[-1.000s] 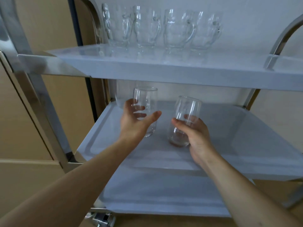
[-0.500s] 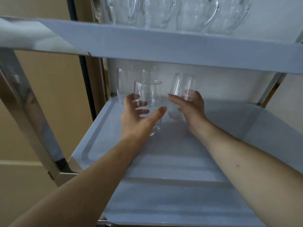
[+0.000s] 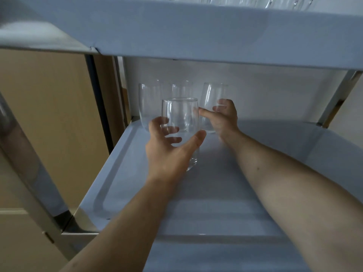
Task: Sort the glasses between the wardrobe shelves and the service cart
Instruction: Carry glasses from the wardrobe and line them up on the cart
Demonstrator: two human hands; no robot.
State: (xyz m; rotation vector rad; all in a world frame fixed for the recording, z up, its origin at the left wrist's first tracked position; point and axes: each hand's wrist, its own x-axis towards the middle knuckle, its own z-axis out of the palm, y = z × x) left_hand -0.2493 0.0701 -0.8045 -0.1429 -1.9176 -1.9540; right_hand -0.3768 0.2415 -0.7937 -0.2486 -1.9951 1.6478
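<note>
At frame centre, a clear tumbler (image 3: 179, 122) is gripped by the left hand (image 3: 169, 152) over the cart's middle shelf (image 3: 125, 185), while a second glass (image 3: 213, 99), apparently tilted, is pinched by the right hand (image 3: 225, 118) behind it.

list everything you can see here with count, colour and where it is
tumblers: four, clear glass, on the cart's middle shelf; two stand free at the back left corner, one further forward is in the left hand, one at the back is in the right hand
handled glasses: only the bottoms show, clear, on the upper shelf; count cannot be told
upper shelf: one, grey-white, across the top
middle shelf: one, grey-white tray with a raised rim
cart frame: shiny metal posts, left and right
wardrobe panels: beige wood, behind the cart on the left
left hand: one, grips the forward tumbler
right hand: one, grips the tilted back tumbler
</note>
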